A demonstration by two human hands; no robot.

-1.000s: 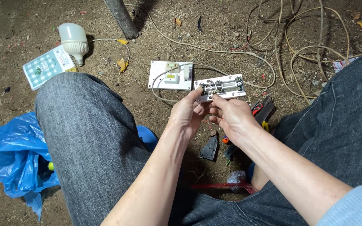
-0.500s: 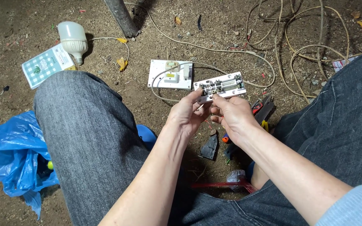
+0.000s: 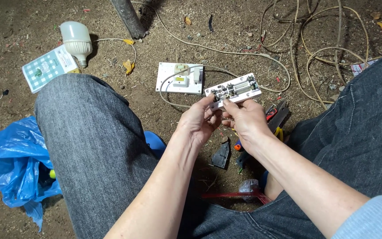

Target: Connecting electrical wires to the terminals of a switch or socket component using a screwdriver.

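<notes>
Both hands hold one white electrical switch unit (image 3: pixel 235 90) with its open back and metal terminals facing up. My left hand (image 3: pixel 197 121) grips its near-left end with thumb and fingers. My right hand (image 3: pixel 244 117) pinches its near edge just to the right. A white switch plate (image 3: pixel 180 78) with a socket lies on the dirt floor just beyond, with a pale wire (image 3: pixel 169 95) looping from it.
I sit on the ground in grey jeans, left knee (image 3: pixel 85 132) raised. A white bulb (image 3: pixel 77 40) and a checked box (image 3: pixel 49 67) lie far left, a blue plastic bag (image 3: pixel 9 168) near left. Pliers (image 3: pixel 275 116), a black part (image 3: pixel 221 156) and coiled cable (image 3: pixel 315 48) lie around.
The switch unit and both hands stay nearly where they were. The fingers have shifted slightly along its near edge.
</notes>
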